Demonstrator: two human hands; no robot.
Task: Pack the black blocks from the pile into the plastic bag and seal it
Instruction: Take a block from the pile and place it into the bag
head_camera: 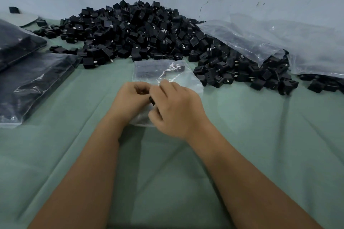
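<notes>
A big pile of black blocks (141,29) lies against the far wall on the green cloth. In front of it lies a small clear plastic bag (167,72) with a few black blocks inside at its far end. My left hand (130,98) pinches the bag's near part, fingers curled. My right hand (175,108) is curled beside it over the bag and grips a black block (152,100), only partly visible between the two hands. The bag's near edge is hidden under my hands.
Filled bags of black blocks (31,83) are stacked at the left. Large clear bags (260,42) spilling more blocks lie at the right by the wall. Green cloth (260,145) covers the surface around my arms.
</notes>
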